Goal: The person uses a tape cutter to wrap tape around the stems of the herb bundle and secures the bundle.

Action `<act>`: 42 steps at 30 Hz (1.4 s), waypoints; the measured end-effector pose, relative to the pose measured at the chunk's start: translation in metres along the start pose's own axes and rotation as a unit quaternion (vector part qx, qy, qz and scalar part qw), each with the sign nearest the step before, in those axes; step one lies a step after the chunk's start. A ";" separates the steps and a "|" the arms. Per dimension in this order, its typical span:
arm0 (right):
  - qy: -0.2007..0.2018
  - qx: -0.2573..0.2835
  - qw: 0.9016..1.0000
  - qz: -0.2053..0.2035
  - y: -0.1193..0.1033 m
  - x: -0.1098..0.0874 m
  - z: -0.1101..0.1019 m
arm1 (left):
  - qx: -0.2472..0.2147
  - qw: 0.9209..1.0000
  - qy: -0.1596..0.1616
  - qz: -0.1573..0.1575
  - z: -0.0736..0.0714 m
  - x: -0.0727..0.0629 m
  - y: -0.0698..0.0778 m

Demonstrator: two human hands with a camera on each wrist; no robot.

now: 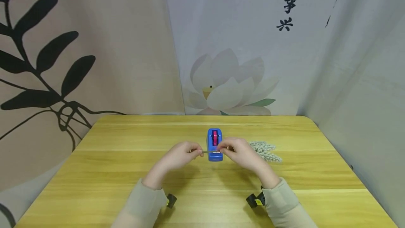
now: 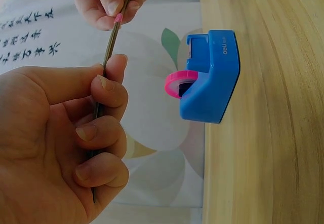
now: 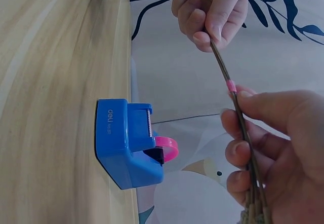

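Observation:
Both hands hold one thin bundle of dark stems [image 2: 112, 41] level between them. My left hand [image 1: 183, 156] curls its fingers round the bare stem ends. Further along, my right hand [image 1: 238, 152] pinches the stems close to a band of pink tape [image 3: 231, 85] wrapped round them. Pale green, grain-like flower heads [image 1: 265, 150] stick out past the right hand at the other end. Just beyond the stems in the head view, a blue tape dispenser [image 1: 215, 158] stands on the table with a pink tape roll [image 2: 177, 83] in it.
The wooden table [image 1: 126, 140] reaches back to a curtain [image 1: 139, 45] printed with leaves, a lotus and writing. Dark wrist cameras, one of them the right-hand camera [image 1: 255, 200], hang beneath the sleeves.

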State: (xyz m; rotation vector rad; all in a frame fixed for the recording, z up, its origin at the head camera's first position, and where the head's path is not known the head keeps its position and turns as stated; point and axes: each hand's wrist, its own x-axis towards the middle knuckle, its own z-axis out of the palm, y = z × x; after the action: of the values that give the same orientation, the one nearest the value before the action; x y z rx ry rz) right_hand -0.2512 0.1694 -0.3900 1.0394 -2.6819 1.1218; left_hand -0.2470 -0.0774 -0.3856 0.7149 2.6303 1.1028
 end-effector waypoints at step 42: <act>-0.063 -0.146 0.987 -0.010 0.016 -0.013 -0.020 | 0.013 0.999 -0.020 0.045 0.009 0.000 0.001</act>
State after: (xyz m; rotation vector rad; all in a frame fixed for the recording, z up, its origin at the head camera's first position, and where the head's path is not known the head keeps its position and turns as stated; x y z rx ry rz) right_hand -0.2544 0.1975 -0.3888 1.1136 -2.8101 0.6490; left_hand -0.2433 -0.0713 -0.3914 0.8588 2.6068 1.0670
